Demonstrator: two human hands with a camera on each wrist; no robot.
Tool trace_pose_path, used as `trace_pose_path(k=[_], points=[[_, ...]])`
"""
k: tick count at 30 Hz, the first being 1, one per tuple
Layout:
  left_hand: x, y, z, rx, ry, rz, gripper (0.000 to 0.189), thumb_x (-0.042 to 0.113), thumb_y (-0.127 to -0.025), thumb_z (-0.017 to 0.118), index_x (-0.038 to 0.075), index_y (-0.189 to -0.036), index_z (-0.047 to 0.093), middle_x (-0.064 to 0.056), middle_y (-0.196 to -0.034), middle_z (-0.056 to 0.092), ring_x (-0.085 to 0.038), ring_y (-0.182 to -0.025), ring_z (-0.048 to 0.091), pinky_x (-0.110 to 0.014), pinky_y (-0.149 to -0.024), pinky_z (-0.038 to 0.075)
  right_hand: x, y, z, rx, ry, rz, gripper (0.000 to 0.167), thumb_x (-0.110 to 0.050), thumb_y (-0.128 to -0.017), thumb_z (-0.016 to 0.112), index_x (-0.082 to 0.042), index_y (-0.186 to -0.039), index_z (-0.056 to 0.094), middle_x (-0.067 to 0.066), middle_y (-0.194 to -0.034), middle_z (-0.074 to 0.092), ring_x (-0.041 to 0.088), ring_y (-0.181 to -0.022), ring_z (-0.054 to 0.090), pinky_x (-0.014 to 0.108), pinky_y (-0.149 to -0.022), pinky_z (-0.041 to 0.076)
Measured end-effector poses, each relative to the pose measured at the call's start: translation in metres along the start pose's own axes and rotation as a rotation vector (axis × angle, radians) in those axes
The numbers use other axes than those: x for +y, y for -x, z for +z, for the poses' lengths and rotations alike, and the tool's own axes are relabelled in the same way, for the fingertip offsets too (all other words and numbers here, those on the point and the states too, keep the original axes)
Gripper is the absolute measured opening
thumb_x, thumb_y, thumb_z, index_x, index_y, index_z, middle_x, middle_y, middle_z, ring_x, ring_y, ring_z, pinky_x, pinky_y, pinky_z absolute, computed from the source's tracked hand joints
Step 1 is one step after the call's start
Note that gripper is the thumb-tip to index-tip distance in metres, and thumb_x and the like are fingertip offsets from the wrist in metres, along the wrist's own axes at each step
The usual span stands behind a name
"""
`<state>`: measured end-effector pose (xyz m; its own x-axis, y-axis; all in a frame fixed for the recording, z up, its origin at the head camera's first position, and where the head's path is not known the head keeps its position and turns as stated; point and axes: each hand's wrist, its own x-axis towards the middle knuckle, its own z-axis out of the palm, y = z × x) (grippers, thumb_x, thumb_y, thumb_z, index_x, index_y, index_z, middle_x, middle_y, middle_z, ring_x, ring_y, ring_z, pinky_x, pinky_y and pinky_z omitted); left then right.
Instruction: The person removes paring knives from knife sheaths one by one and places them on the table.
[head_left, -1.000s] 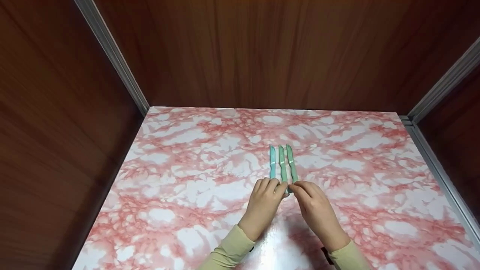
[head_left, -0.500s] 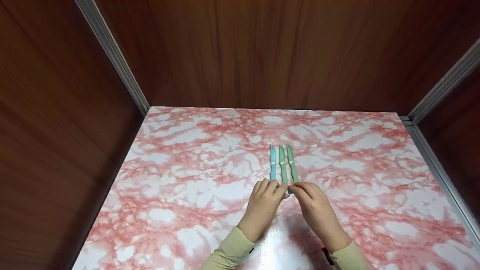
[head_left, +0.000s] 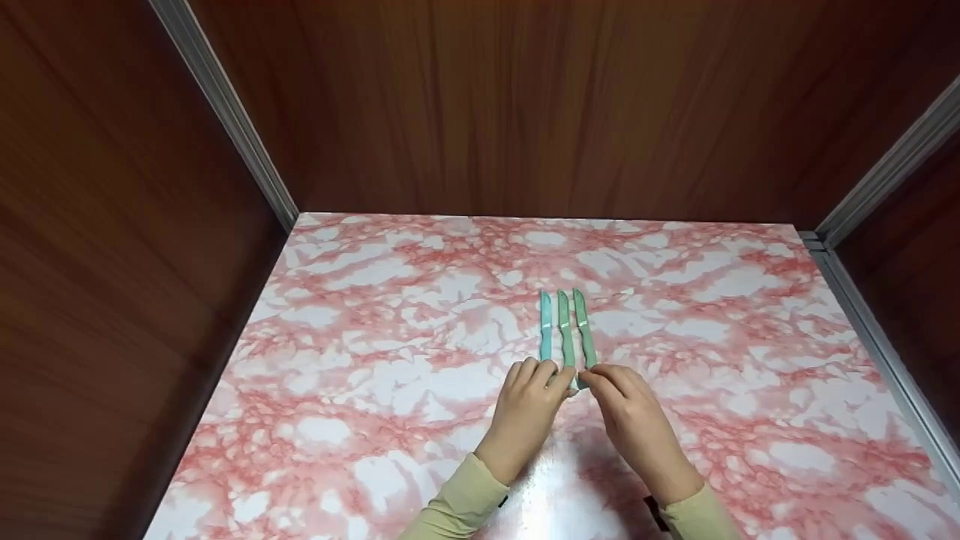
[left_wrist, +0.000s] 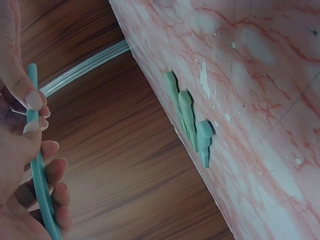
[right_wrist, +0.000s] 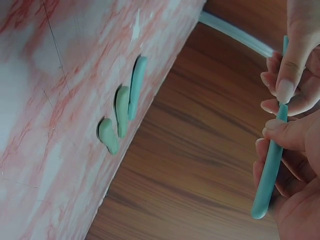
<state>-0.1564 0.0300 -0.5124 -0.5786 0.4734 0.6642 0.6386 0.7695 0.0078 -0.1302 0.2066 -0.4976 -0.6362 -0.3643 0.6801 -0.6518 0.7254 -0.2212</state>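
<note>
In front of me, both hands hold one slim teal knife (right_wrist: 267, 180), mostly covered by fingers in the head view. The left hand (head_left: 526, 412) grips its flatter end, with fingers curled behind it in the left wrist view. The right hand (head_left: 636, 416) pinches and wraps the rounded handle end, best seen in the right wrist view. Just beyond the hands, three knives lie side by side on the table: a teal knife (head_left: 546, 322) at left, a green knife (head_left: 565, 326) in the middle and another green knife (head_left: 583, 324) at right. Each has a pale band near mid-length.
The table (head_left: 360, 360) has a red-and-white marbled top. Dark wood panels (head_left: 487, 112) rise behind it and at both sides, with metal strips (head_left: 232, 112) at the corners.
My left hand has shifted very slightly toward me over the last second. The right hand stays in about the same spot, and the three lying knives have not moved.
</note>
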Motion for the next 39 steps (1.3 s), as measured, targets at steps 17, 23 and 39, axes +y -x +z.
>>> trace_pose_path(k=[17,23,39], points=[[-0.0033,0.0015,0.0014,0.024,0.003,0.022,0.030,0.038,-0.084,0.063,0.019,-0.107,0.067,0.003,-0.089,0.054,-0.016,-0.076,0.045,-0.026,-0.070,0.039,0.0014,0.0017,-0.0023,-0.043,-0.011,0.029,0.039,0.015,-0.078,0.069,-0.006,-0.111,0.066,0.006,-0.112,0.059,0.022,-0.102,0.056,0.027,-0.090,0.044],[-0.0040,0.0031,0.0026,0.029,-0.001,0.026,0.030,0.038,-0.085,0.063,0.019,-0.108,0.067,0.004,-0.089,0.054,-0.015,-0.076,0.044,-0.025,-0.071,0.039,0.0022,0.0032,-0.0026,-0.066,-0.011,0.058,0.037,0.014,-0.080,0.068,-0.006,-0.112,0.065,0.007,-0.112,0.058,0.025,-0.102,0.056,0.025,-0.091,0.041],[-0.0029,0.0029,0.0007,-0.025,0.025,0.007,0.029,0.035,-0.085,0.066,0.018,-0.108,0.065,0.003,-0.090,0.052,-0.016,-0.081,0.047,-0.026,-0.074,0.040,0.0052,0.0051,-0.0034,-0.047,-0.021,0.027,0.021,-0.003,-0.095,0.055,-0.007,-0.114,0.065,0.006,-0.113,0.058,0.021,-0.103,0.055,0.023,-0.091,0.041]])
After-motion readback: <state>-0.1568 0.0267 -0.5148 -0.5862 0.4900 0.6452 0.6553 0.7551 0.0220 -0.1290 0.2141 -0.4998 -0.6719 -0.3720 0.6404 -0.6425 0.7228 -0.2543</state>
